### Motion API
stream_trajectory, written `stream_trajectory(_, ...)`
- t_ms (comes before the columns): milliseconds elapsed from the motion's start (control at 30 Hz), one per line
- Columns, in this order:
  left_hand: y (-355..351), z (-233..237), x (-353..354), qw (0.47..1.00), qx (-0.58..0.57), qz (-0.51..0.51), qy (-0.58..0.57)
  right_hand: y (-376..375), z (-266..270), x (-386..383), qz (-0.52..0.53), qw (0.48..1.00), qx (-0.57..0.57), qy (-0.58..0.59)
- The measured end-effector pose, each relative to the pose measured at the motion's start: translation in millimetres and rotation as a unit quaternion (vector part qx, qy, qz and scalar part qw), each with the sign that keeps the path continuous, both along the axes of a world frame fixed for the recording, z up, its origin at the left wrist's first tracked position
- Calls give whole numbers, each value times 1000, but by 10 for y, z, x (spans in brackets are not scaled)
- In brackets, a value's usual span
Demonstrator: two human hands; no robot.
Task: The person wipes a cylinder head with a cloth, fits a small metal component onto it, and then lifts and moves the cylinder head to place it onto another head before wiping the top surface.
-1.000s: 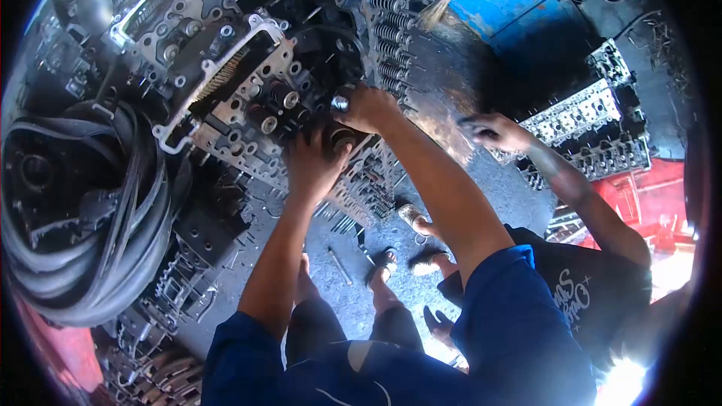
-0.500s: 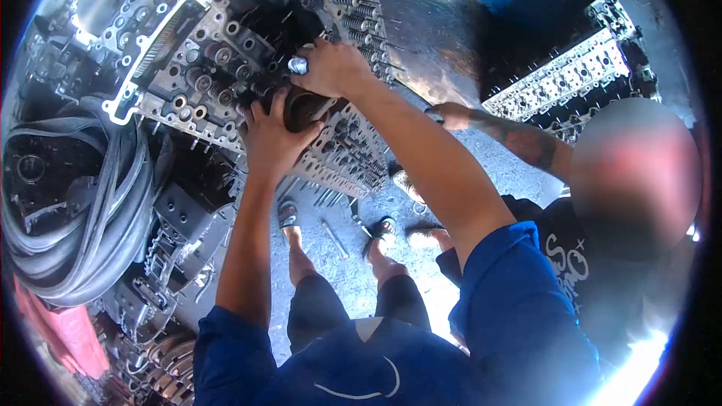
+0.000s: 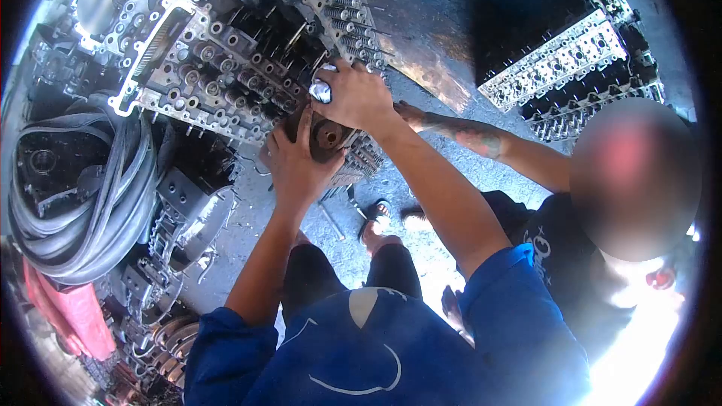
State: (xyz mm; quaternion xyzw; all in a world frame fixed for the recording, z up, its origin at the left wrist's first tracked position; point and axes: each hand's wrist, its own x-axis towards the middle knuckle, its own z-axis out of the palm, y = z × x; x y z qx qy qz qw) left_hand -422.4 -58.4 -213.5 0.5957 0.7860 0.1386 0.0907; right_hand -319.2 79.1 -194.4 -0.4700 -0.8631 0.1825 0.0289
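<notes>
Right hand (image 3: 355,96) is clenched over a small shiny metal piece (image 3: 321,91), whose bright end shows at the thumb side. The hand sits on top of a dark round part (image 3: 329,137).

Left hand (image 3: 295,168) is just below, palm cupped against the underside of the dark round part, thumb raised along its left edge, fingers wrapped round it. Both hands touch that part.

The part stands at the near edge of a grey cylinder head (image 3: 218,68), close to a row of valve springs (image 3: 335,0). The cylinder head is tilted and greasy, with ports and studs facing the camera.

- **Right of the hands:** another person's tattooed forearm (image 3: 470,135) reaches in behind the right wrist; that person's hand is hidden.
- **Further right:** more cylinder heads (image 3: 560,56) lie on the floor (image 3: 338,244).
- **Left:** a coil of black rubber belts (image 3: 90,195).
- **Below the hands:** a sandalled foot (image 3: 374,218) on the concrete.
</notes>
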Motion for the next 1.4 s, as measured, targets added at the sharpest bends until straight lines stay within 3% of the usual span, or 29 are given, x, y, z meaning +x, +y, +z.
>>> stream_trajectory(767,-700,82,1210,999,33,-14,1,-798,67,1251,-42,998,21,41)
stream_trajectory(967,-741,40,1155,1000,27,-6,14,-994,-19,1178,-57,981,179,59)
stream_trajectory(1033,-676,54,1113,999,39,-16,5,-1268,70,1166,-184,939,181,229)
stream_trajectory(1100,-728,26,1138,1000,21,-10,16,-1761,216,1325,-223,918,117,307)
stream_trajectory(1133,-724,-165,1136,997,64,-4,52,-2045,70,1503,-191,925,80,318)
stream_trajectory(1200,-744,-75,1146,998,49,-5,29,-2787,-128,1930,-141,967,36,210)
stream_trajectory(1233,-719,-9,1156,999,35,-6,3,-3124,-200,2201,-121,984,-70,108)
stream_trajectory(1267,-711,86,1164,1000,-17,-4,-8,-3482,-369,2500,-146,974,-160,65)
stream_trajectory(1333,-688,69,1095,1000,3,-21,-10,-4166,-670,3202,-194,968,-158,-17)
stream_trajectory(1367,-742,9,1047,999,10,-41,-13,-4505,-889,3620,-303,917,-256,-43)
stream_trajectory(1400,-774,-60,970,996,45,-75,-34,-4858,-1178,4093,-470,773,-413,-104)
